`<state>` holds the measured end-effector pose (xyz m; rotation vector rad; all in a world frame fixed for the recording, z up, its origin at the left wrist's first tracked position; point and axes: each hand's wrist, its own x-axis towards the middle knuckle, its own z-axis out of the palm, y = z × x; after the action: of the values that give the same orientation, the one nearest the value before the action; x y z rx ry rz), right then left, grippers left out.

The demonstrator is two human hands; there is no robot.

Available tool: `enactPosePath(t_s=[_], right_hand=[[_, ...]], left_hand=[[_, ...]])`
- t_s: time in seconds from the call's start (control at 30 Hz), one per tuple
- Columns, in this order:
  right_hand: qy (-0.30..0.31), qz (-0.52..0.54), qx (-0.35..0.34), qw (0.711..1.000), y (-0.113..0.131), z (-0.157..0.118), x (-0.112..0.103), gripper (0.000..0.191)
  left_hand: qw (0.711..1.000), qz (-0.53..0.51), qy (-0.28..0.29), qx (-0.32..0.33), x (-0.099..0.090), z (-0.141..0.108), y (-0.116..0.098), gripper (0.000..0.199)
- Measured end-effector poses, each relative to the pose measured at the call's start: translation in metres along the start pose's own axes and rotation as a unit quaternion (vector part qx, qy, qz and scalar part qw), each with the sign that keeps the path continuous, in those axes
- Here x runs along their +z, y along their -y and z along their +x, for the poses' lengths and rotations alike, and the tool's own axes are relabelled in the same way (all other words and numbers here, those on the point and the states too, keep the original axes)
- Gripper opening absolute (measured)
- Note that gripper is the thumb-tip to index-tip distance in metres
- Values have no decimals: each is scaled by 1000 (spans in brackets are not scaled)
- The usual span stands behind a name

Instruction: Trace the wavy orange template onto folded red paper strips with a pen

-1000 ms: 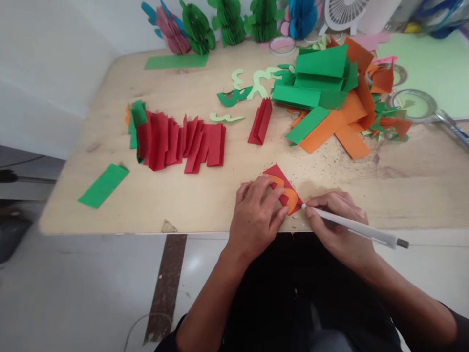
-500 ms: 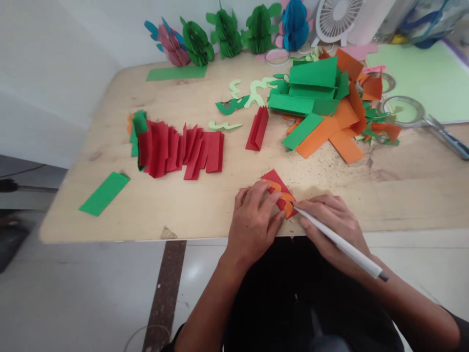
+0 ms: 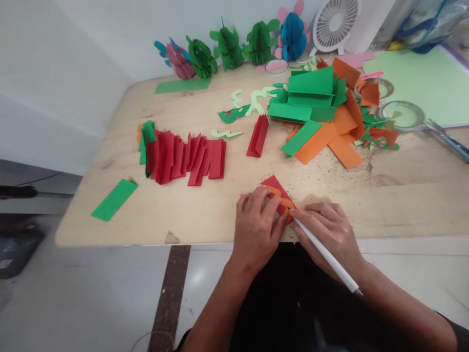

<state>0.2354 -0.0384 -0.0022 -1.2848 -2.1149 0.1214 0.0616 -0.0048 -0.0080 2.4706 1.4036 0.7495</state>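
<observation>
A red paper piece (image 3: 273, 182) lies near the table's front edge with a curvy orange cutout (image 3: 273, 190) on top. My left hand (image 3: 257, 222) presses both down, its fingertips on the cutout and the red paper, fingers bent and slightly apart. My right hand (image 3: 328, 234) is closed round a white pen (image 3: 330, 259), its tip at the lower right end of the cutout. Past my hands stands a folded red strip (image 3: 258, 136). To the left is a row of folded red papers (image 3: 186, 156), with green ones at its end.
Green folded papers (image 3: 311, 93) and orange strips (image 3: 342, 122) are heaped at the right, near tape rolls (image 3: 403, 116) and scissors (image 3: 449, 139). Paper figures (image 3: 229, 49) and a white fan (image 3: 336, 24) line the back. A green strip (image 3: 115, 199) lies at left.
The view has shifted a little. The pen tip has moved down along the cutout's lower end, and my right hand has come closer to my left fingertips.
</observation>
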Motion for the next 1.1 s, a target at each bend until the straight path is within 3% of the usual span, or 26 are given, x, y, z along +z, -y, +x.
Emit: enactPosePath(t_s=[0.1,0.23,0.4,1.1], right_hand=[[4,36,25,999,-2,1,-2,26],[-16,123,120,985,-6,7,-9,18],[-20,117,190,975,-10,14,-10,5],[-24,64,167,983,-12,20,0,5]], left_hand=[[1000,2,-16,-3,2,0,-2,21],[1000,-6,-15,-2,4,0,-1,20],[1000,-11,-11,-13,4,-1,0,21],[1000,-19,-17,-16,3,-1,0,21]])
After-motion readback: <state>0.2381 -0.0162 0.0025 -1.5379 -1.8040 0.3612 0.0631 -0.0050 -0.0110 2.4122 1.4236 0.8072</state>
